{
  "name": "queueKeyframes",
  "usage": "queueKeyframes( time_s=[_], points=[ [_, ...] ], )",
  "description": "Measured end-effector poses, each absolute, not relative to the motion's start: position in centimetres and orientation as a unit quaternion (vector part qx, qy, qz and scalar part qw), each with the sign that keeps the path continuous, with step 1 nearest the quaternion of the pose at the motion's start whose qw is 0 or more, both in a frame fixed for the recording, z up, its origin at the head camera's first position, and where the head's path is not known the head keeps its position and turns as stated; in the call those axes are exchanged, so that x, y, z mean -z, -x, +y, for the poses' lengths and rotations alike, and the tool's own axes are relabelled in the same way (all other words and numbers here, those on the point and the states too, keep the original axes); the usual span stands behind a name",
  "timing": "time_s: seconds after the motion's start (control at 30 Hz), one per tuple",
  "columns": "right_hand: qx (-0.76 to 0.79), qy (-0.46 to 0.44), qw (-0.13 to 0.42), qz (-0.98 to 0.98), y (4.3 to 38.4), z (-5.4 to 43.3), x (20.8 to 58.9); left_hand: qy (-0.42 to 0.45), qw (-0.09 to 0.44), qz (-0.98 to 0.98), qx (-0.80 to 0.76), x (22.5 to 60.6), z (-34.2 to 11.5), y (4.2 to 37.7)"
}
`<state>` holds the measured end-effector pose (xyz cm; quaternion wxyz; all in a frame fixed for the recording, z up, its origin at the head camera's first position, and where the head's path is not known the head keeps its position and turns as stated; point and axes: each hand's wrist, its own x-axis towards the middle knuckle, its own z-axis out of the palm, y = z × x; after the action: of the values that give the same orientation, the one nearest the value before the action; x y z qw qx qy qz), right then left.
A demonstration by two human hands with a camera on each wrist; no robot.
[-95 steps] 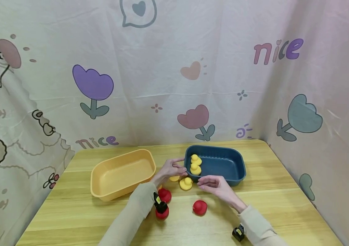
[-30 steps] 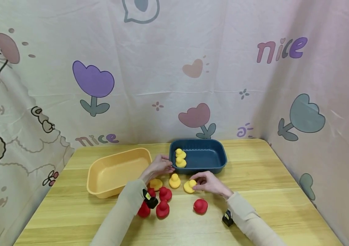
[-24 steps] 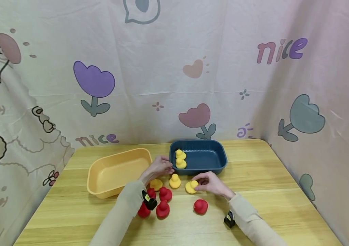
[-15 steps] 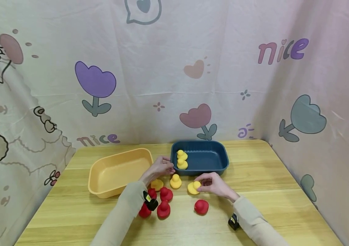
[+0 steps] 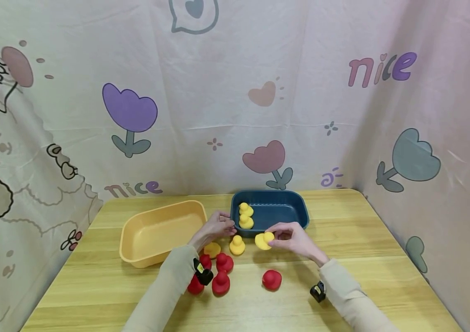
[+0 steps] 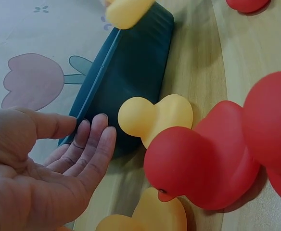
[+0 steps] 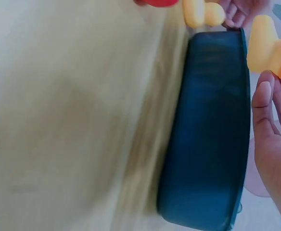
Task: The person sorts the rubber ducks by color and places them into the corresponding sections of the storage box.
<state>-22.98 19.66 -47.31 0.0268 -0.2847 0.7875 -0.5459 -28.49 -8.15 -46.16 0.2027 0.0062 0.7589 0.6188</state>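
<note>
My right hand (image 5: 296, 240) pinches a yellow rubber duck (image 5: 263, 240) between thumb and fingers, lifted off the table at the near side of the blue bin (image 7: 205, 130). My left hand (image 6: 49, 163) grips the left end of that bin's rim, thumb on one side and fingertips on the other. Two yellow ducks (image 5: 245, 222) sit inside the bin along its left wall. Another yellow duck (image 5: 237, 245) stands on the table in front of the bin. One more yellow duck (image 5: 212, 249) is partly hidden by my left wrist.
Several red rubber ducks (image 5: 221, 283) cluster beside my left forearm, some partly covered by it. A lone red duck (image 5: 272, 280) sits nearer the middle. The yellow bin (image 5: 131, 240) stands at left on the wooden table (image 5: 367, 258). A printed curtain (image 5: 202, 101) hangs behind.
My right hand took hold of a yellow duck on the table and has now raised it toward the blue bin. Earlier, that bin was shifted left; my left hand stayed at its rim.
</note>
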Motion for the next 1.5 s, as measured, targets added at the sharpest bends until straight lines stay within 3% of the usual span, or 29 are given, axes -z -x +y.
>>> queueKeyframes(
  time_s=[0.9,1.5],
  points=[
    [0.535,0.197,0.006,0.822,26.1,19.8,46.2,-0.009,0.193,0.762,-0.618,46.6,-8.1,28.3],
    [0.492,0.168,-0.049,0.853,29.8,20.1,43.4,-0.009,0.193,0.765,-0.614,46.3,-8.0,28.3]
  ],
)
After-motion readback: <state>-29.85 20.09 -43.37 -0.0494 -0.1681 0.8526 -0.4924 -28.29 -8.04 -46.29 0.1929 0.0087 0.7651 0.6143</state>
